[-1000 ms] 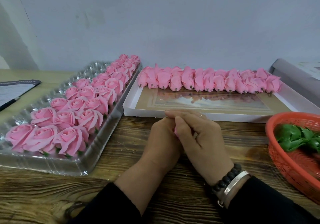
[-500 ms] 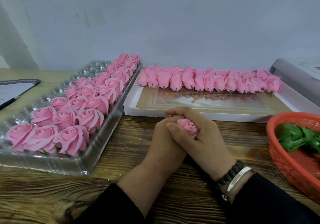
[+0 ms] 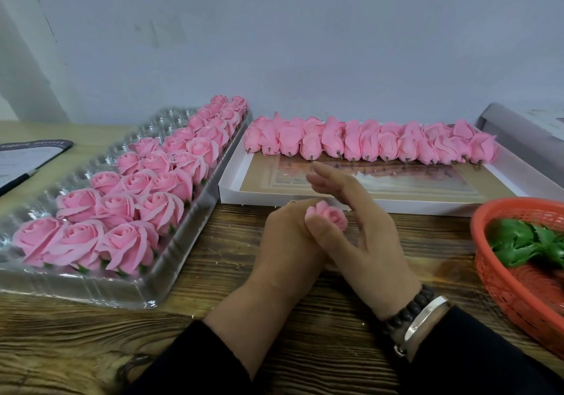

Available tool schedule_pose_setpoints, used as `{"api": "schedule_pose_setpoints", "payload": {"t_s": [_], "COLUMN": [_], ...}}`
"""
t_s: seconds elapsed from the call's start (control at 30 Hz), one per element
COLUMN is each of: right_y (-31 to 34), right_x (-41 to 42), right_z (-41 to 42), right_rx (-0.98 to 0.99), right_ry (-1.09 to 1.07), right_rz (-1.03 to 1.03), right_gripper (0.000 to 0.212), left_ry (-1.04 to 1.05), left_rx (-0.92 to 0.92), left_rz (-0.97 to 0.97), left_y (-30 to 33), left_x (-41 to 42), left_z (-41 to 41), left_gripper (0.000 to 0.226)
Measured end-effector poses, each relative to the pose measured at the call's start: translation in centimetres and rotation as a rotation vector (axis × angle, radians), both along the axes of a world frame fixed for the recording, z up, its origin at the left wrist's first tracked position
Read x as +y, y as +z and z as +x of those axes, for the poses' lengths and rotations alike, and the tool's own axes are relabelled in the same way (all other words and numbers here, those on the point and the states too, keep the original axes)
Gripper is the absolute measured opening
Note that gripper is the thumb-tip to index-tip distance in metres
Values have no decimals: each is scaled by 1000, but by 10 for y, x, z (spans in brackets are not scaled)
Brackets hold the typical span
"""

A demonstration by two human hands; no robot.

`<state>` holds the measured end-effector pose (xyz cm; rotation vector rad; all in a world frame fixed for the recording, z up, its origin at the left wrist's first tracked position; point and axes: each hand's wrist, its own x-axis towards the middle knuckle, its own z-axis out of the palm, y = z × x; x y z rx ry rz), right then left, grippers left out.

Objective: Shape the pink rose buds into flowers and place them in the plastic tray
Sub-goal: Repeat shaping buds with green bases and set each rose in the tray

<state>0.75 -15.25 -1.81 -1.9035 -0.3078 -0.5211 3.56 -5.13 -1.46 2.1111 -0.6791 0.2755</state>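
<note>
My left hand (image 3: 283, 242) grips a pink rose bud (image 3: 331, 217) just above the wooden table, in front of me. My right hand (image 3: 366, 242) is beside it with its fingers stretched out straight and lifted off the bud; its thumb touches the bud's near side. The clear plastic tray (image 3: 91, 288) lies to the left, and several shaped pink roses (image 3: 128, 242) fill its right-hand rows. A row of unshaped pink buds (image 3: 366, 144) lies along the far side of a flat white box (image 3: 232, 193).
A red plastic basket (image 3: 500, 288) with green leaf pieces (image 3: 525, 242) stands at the right edge. A paper with a pen (image 3: 21, 159) lies at the far left. A grey box (image 3: 525, 132) sits at the back right against the wall.
My right hand was wrapped over the bud and my left hand. Its fingers have now straightened and lifted away, so the bud's top shows. The left hand stays in place.
</note>
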Motion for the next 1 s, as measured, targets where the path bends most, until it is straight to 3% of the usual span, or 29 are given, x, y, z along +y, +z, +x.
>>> {"api": "schedule_pose_setpoints", "payload": {"t_s": [0.07, 0.2, 0.27, 0.37, 0.47, 0.53, 0.67, 0.77, 0.87, 1.0], "right_y": [1, 0, 1, 3, 3, 3, -1, -2, -2, -1], "right_x": [5, 7, 4, -2, -5, -5, -9, -8, 0, 6], "right_z": [-1, 1, 2, 1, 0, -1, 3, 2, 1, 1], "right_rx": [-58, -27, 26, 134, 233, 189, 152, 149, 115, 52], "right_ry": [-24, -75, -54, 96, 216, 202, 99, 90, 81, 3], "right_rz": [10, -6, -49, -105, -99, -79, 43, 64, 111, 103], "right_gripper": [43, 27, 28, 29, 26, 29, 51, 61, 54, 24], "left_ry": [31, 40, -36, -222, -224, -255, -215, -89, -29, -4], "left_rx": [-54, 85, 170, 339, 416, 377, 294, 178, 36, -18], "left_rz": [86, -74, -50, 34, 131, 125, -87, 15, 133, 26], "left_y": [-2, 1, 3, 9, 11, 13, 10, 4, -2, -4], "left_x": [-2, -9, -9, -7, -1, 1, 5, 6, 1, -9], "left_z": [-2, -11, -12, -10, -8, -7, -1, 5, 5, -1], "left_gripper": [11, 25, 31, 14, 31, 28, 23, 15, 7, 14]}}
